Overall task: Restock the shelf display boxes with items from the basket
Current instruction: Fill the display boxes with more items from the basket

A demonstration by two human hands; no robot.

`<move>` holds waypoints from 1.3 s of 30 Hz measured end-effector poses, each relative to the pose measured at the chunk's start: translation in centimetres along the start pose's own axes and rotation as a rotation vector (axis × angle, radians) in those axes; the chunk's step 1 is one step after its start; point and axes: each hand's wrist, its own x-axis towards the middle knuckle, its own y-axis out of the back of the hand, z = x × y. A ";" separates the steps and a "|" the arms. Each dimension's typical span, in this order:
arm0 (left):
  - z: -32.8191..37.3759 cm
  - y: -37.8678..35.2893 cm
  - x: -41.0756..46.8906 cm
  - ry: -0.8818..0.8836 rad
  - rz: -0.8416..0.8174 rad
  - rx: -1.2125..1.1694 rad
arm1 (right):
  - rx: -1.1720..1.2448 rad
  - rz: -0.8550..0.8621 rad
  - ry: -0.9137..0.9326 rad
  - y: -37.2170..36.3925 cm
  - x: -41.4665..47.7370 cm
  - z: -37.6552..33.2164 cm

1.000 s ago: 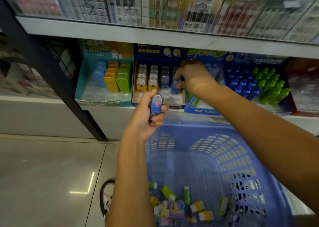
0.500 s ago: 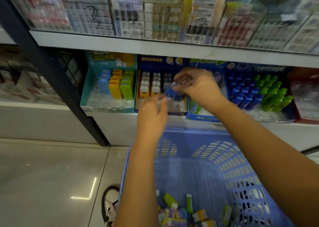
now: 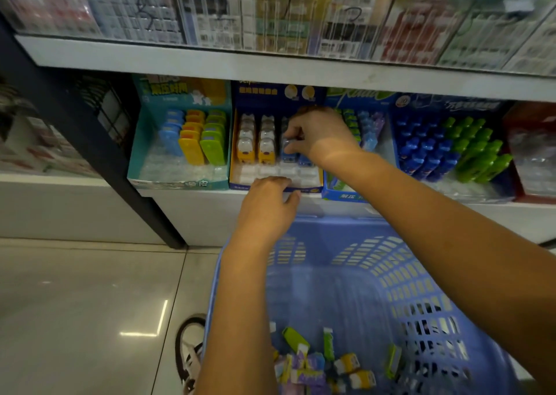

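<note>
Shoe [image 3: 189,354] on glossy tiled floor [image 3: 75,304]; black upright post [image 3: 99,142] left.

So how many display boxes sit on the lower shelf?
5, left to right: teal box, dark blue box where the right hand pinches a blue item, blue-and-green box, blue box of blue and green sticks, red box at the frame edge. Others may be hidden.
</note>
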 end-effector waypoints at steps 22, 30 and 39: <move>-0.4 -4.5 -2.4 0.243 -0.451 -0.038 | 0.325 -0.410 -0.363 -4.1 -15.8 3.5; -7.8 -19.7 -7.6 0.466 -0.924 0.368 | 0.212 -0.927 -0.757 -21.2 -22.1 9.2; -9.8 -21.2 -9.1 0.239 -0.840 0.583 | 0.201 -0.888 -0.710 -25.3 -23.7 9.8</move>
